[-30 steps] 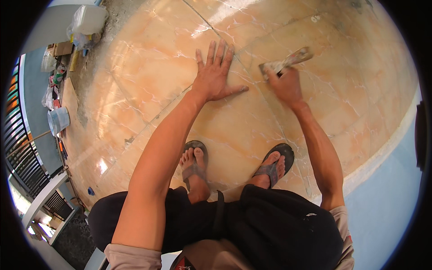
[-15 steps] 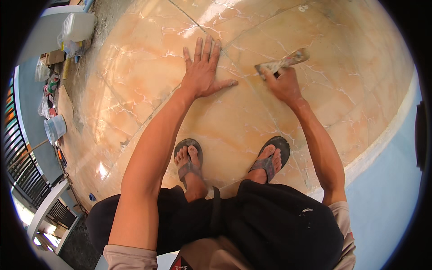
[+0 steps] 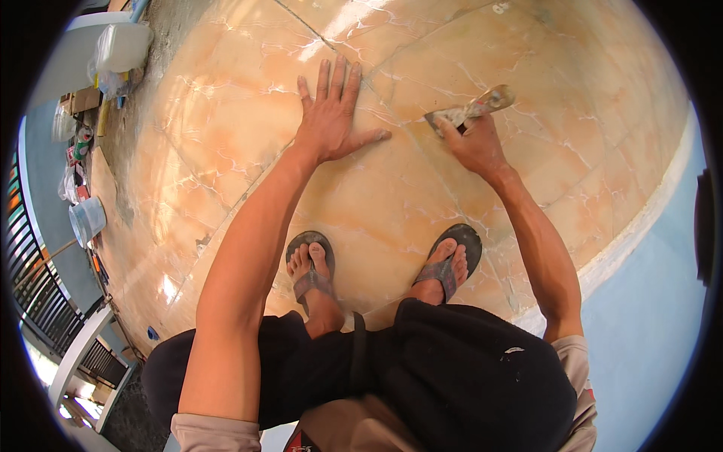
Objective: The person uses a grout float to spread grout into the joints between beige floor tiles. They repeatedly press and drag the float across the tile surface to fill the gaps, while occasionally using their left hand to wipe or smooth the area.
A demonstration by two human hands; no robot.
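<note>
My left hand (image 3: 329,124) lies flat on the glossy tan tiled floor (image 3: 361,196), fingers spread, holding nothing. To its right, my right hand (image 3: 474,143) is closed around a putty knife (image 3: 488,100) smeared with pale residue. The handle end points up and to the right, while the blade's dark corner sits low at the left, at or very near the tile surface beside a grout line. My fingers hide part of the blade and grip. White vein patterns run across the tiles between both hands.
My sandalled feet (image 3: 312,267) stand below the hands. Along the left edge are a translucent bucket (image 3: 88,220), a can (image 3: 83,135), a white plastic container (image 3: 124,47) and a black barred gate (image 3: 41,282). A pale blue wall (image 3: 640,324) borders the floor at right.
The whole view has shifted slightly, so most things sit a little further left. Both hands keep nearly the same pose, with the putty knife still gripped.
</note>
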